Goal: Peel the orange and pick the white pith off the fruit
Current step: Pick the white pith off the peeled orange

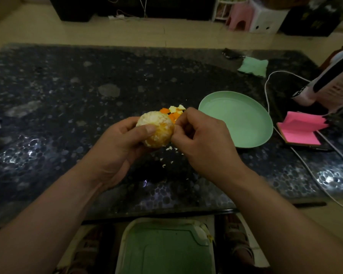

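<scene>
My left hand (123, 139) grips a peeled orange (156, 129) above the dark table, thumb across its front. The fruit shows patches of white pith over orange flesh. My right hand (202, 139) is at the orange's right side, its thumb and fingertips pinched together against the fruit's surface; what they pinch is too small to see. A small pile of orange peel pieces (173, 112) lies on the table just behind the fruit. Small white pith scraps (168, 155) are scattered on the table below my hands.
A pale green plate (246, 123) sits right of my hands. Further right lie pink sticky notes (301, 129), a white cable (269, 99) and a green cloth (253, 66). A green bin (164, 248) stands under the table's near edge (48, 220).
</scene>
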`<control>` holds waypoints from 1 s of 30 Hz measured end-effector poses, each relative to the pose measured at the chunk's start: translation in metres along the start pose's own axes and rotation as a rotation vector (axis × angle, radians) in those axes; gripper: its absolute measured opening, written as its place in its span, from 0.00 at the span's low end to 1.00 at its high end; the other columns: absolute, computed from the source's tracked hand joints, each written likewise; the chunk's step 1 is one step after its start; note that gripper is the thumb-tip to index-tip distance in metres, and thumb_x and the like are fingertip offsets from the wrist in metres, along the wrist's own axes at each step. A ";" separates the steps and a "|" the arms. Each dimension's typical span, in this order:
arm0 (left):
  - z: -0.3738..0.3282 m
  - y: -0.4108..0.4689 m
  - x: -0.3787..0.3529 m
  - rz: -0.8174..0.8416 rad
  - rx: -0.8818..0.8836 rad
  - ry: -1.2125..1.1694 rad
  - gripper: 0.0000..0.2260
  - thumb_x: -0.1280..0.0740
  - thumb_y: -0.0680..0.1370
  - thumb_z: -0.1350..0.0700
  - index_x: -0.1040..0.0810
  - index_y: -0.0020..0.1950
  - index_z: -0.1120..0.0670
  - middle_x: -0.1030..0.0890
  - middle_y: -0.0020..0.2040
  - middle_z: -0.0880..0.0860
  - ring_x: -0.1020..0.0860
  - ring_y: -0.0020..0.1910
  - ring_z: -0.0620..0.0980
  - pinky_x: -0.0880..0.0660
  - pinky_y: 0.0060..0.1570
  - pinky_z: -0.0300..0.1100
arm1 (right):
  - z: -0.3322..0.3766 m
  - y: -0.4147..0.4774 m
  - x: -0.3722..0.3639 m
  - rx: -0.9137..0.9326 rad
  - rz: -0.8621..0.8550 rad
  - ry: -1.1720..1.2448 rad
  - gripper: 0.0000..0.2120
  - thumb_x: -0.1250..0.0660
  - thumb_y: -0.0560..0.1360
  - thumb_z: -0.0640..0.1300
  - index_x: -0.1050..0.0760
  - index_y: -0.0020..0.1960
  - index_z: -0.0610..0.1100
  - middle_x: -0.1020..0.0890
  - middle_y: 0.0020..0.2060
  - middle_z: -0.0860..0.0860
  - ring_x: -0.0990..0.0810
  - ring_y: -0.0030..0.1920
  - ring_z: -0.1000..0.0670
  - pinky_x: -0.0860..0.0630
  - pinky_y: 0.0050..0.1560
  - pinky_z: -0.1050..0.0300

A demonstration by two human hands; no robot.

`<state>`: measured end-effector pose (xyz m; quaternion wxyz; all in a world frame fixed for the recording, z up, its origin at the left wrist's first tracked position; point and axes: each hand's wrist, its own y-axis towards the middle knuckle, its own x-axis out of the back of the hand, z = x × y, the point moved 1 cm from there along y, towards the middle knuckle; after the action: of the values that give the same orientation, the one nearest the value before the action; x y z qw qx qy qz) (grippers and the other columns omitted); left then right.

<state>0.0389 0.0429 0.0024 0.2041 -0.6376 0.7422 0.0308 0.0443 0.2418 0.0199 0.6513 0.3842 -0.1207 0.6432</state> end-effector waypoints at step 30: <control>0.003 0.005 0.005 0.001 -0.016 0.077 0.22 0.27 0.74 0.56 0.19 0.67 0.59 0.14 0.60 0.59 0.14 0.56 0.54 0.17 0.49 0.41 | -0.005 0.000 0.006 0.050 0.132 -0.123 0.05 0.31 0.81 0.48 0.20 0.47 0.49 0.19 0.35 0.55 0.21 0.36 0.52 0.22 0.39 0.47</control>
<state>0.0345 0.0406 -0.0033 0.1700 -0.6397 0.7494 0.0123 0.0434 0.2493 0.0202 0.5890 0.4304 -0.1695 0.6627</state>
